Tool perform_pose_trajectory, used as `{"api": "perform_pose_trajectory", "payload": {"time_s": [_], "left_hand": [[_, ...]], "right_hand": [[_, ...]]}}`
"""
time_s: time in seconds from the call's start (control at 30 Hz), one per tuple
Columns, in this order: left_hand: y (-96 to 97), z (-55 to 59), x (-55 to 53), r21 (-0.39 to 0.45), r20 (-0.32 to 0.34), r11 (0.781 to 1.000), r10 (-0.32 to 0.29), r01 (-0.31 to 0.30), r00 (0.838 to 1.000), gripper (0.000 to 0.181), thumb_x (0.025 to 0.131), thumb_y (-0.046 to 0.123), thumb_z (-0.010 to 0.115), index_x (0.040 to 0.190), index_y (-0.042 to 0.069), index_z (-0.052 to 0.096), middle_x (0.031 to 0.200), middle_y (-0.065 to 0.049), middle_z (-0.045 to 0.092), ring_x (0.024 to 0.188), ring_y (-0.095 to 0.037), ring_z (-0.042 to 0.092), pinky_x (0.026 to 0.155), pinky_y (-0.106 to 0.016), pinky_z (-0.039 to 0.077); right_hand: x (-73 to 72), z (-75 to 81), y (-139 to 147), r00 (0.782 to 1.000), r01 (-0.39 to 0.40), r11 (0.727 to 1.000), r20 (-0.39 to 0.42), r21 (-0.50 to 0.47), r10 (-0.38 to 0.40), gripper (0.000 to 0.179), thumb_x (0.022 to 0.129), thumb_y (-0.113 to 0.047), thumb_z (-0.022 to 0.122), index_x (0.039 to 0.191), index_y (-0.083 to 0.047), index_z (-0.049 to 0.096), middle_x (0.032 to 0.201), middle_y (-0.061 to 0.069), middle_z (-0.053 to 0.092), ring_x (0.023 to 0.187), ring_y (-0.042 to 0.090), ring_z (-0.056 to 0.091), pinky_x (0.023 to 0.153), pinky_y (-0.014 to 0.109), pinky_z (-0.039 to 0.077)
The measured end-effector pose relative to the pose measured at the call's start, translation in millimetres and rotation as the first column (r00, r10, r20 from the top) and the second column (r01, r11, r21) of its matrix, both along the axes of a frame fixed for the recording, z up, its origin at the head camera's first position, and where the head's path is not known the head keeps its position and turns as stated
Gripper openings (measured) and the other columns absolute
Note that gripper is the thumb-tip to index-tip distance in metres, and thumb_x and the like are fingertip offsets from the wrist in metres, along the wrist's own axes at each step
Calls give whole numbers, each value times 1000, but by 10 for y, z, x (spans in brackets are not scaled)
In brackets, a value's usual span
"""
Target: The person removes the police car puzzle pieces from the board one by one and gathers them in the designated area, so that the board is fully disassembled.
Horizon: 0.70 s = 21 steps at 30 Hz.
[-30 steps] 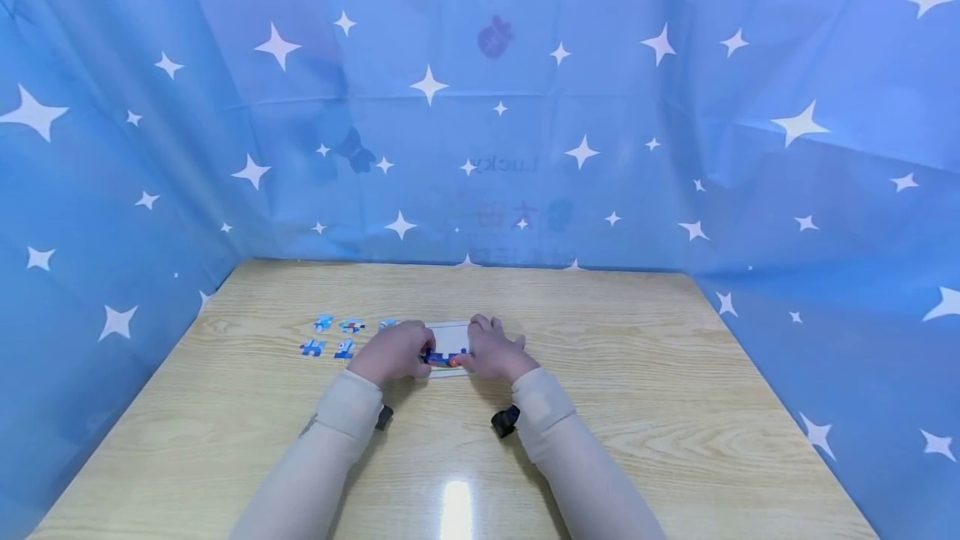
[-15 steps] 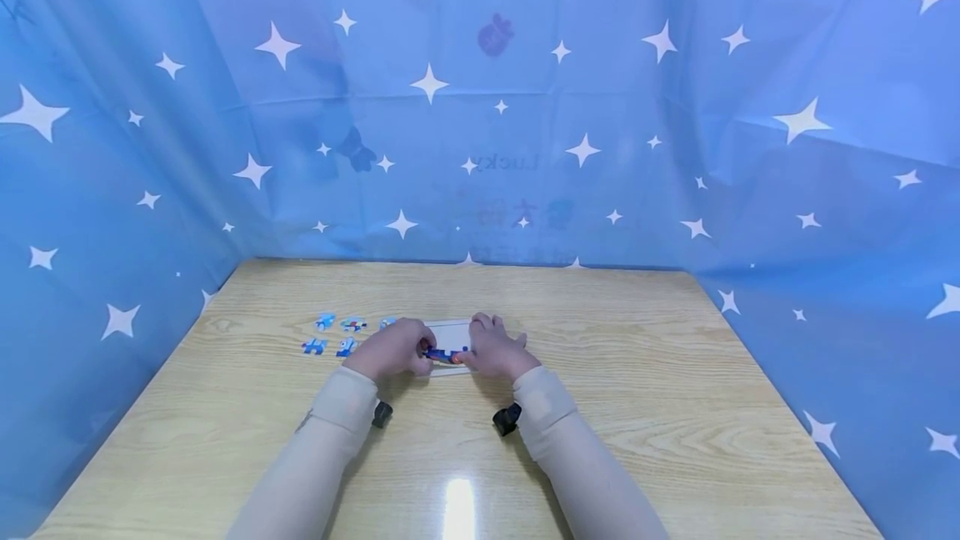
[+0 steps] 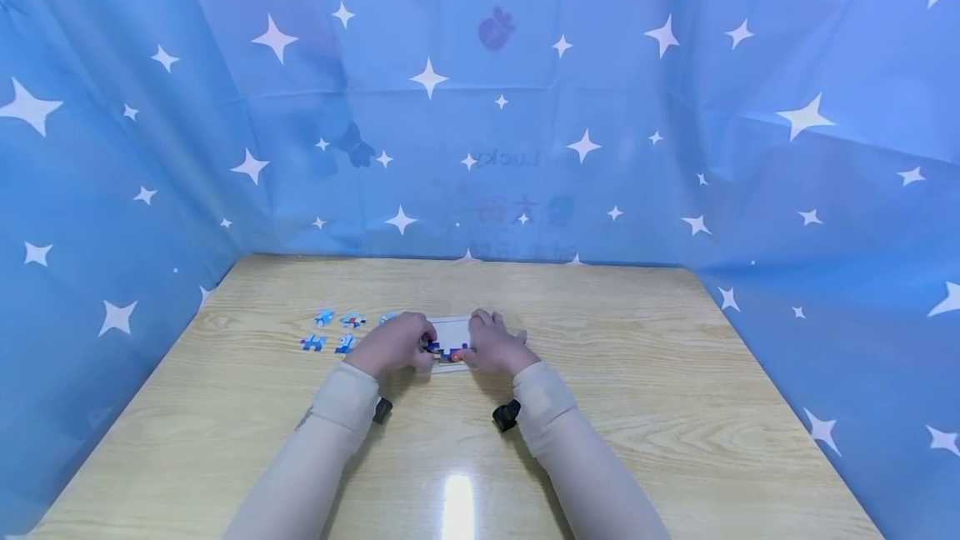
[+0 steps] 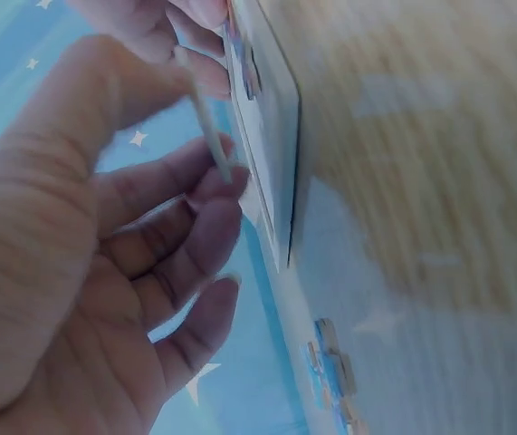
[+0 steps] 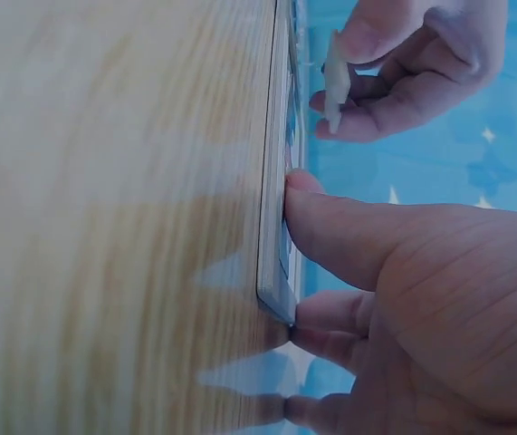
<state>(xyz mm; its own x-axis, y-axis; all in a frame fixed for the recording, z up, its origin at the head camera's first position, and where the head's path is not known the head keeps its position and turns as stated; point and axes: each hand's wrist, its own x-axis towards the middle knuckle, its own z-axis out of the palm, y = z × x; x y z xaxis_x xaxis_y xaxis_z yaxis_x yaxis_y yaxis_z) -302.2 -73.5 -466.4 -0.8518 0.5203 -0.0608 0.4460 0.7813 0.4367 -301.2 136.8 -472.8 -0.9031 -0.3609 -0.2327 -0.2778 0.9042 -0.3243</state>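
Observation:
My left hand pinches a jigsaw piece between thumb and fingertips. The piece is edge-on in both wrist views, a little above the white puzzle board. My right hand rests at the board's right side. Its thumb presses on the board's face, while other fingers touch down at the corner and the table. Blue jigsaw pieces lie along the board's near part between the hands. The left hand covers the board's left end in the head view.
Several loose blue jigsaw pieces lie in two rows left of the board, some of them partly behind the left hand. The wooden table meets a blue star-print curtain at the back and sides.
The piece in my left hand has separated from the pieces on the board, showing a gap and more of the pieces beneath. The right hand has stayed in place.

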Motion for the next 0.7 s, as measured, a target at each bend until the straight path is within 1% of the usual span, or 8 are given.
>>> {"api": "perform_pose_trajectory", "payload": {"time_s": [0.13,0.27,0.3,0.37,0.5,0.53,0.57,0.7], "left_hand": [[-4,20,4,-3,6,1000,14,-14,1000,17,83,12,80,100,10,77,82,5,64,72,-13,55,73,-31,48],[-31,32,20,23,25,999,30,-30,999,26,84,13,81,109,7,76,91,4,66,77,-13,57,77,-32,51],[-40,36,24,24,23,999,34,-34,999,27,84,14,82,110,7,76,92,3,66,78,-12,57,78,-33,52],[-59,49,33,21,21,999,44,-45,999,31,84,16,83,112,7,75,94,2,66,79,-12,57,78,-33,52],[-105,74,53,-10,-4,999,48,-48,999,35,85,18,83,117,6,73,98,1,65,81,-12,56,79,-33,51],[-118,75,56,-18,-13,999,46,-46,999,36,85,18,83,117,7,73,99,1,65,81,-12,56,79,-33,51],[-131,78,57,-23,-23,999,43,-44,999,35,85,17,83,117,7,73,100,1,65,82,-12,56,80,-33,51],[-183,69,60,-49,-61,998,40,-43,997,36,85,18,83,118,7,73,105,-1,66,86,-12,58,84,-35,53]], "right_hand": [[-5,3,7,1000,0,1000,0,-8,0,64,102,-44,59,150,-5,42,164,6,23,152,38,15,104,83,17],[-5,8,7,1000,6,1000,-4,2,-6,64,102,-44,58,152,-6,41,165,6,22,152,38,15,104,82,17],[-5,12,5,1000,9,1000,-5,2,-9,59,102,-44,58,147,-7,46,165,5,23,152,38,15,104,82,17],[-7,12,1,1000,11,1000,-9,9,-11,58,102,-44,58,146,-8,47,165,5,23,152,38,16,104,82,17],[-4,4,-3,1000,5,1000,-11,16,-5,60,102,-45,58,148,-8,45,164,6,24,151,38,17,104,82,18],[-2,0,-4,1000,5,1000,-10,17,-5,65,102,-45,58,152,-8,41,165,6,24,152,38,17,104,82,18],[-2,-5,-3,1000,5,1000,-9,17,-5,65,102,-45,58,153,-8,40,165,6,24,152,38,16,104,82,18],[-1,-15,-2,1000,12,1000,4,2,-12,59,102,-45,57,148,-9,45,166,5,22,152,38,14,105,82,16]]}}
